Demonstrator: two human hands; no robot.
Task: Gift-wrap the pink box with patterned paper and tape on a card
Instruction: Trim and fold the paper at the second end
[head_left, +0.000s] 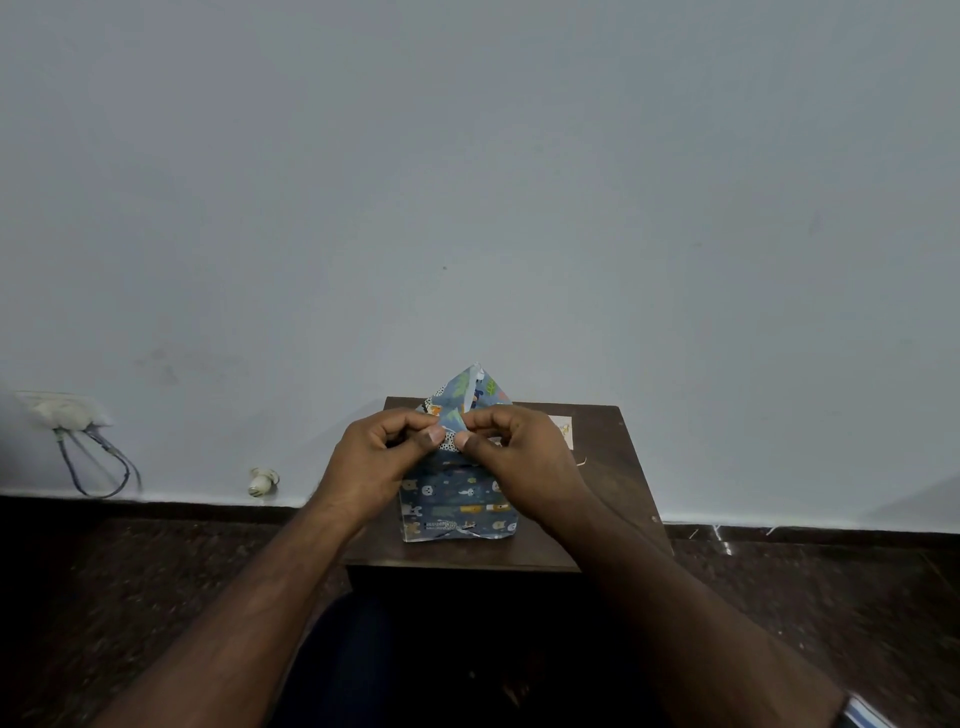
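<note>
The box stands upright on a small dark wooden table (597, 499), fully covered in blue patterned paper (457, 506) with animal figures; no pink shows. At its top a pointed paper flap (480, 387) sticks up toward the wall. My left hand (379, 457) and my right hand (519, 452) meet over the box's upper end, and each pinches the folded paper edge between thumb and fingers. A white card (563, 428) lies on the table behind my right hand, partly hidden.
The table stands against a pale wall. A wall socket (67, 410) with hanging cables sits low on the left, and a small white object (264, 482) lies by the skirting. The floor around is dark stone.
</note>
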